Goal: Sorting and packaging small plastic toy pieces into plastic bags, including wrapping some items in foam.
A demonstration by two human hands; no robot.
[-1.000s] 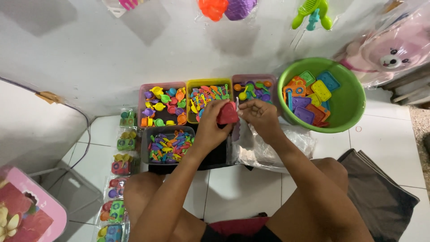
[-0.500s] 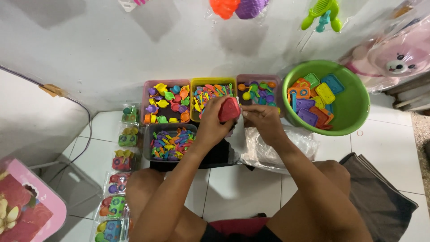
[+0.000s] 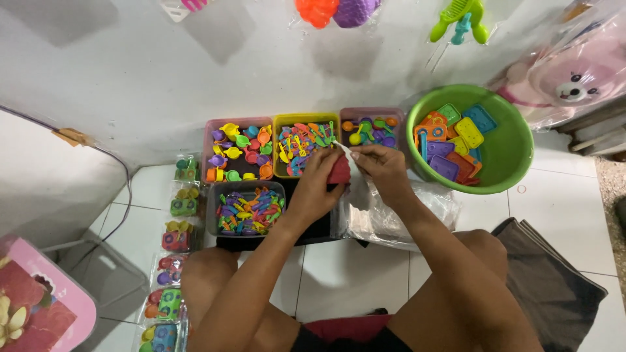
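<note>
Left hand (image 3: 317,184) was clamped round a small red toy piece (image 3: 340,171), held just above the yellow bin (image 3: 304,119) of mixed utensils w/ fingers curled shut on it. Right hand (image 3: 383,168) was pinched together, thumb & forefinger closed on the edge of a thin clear plastic bag (image 3: 344,151) that stood right against the red piece; whether the piece was already part-way inside, couldn't tell. More clear bags (image 3: 417,212) lay under the right wrist, on the floor by the green basin (image 3: 515,150) of flat coloured trays. Pink bin (image 3: 212,146) of tiny pots and a grey bin (image 3: 242,210) of small bits sat to the left, w/ packed sets (image 3: 177,234) lined along the tiles. To do this well, I'd judge: keep the bag mouth pulled taut & open w/ the pinch, feed the red piece in narrow end first, don't squeeze so hard the film tears, & keep both hands over the bins so a dropped bit lands in one.
</note>
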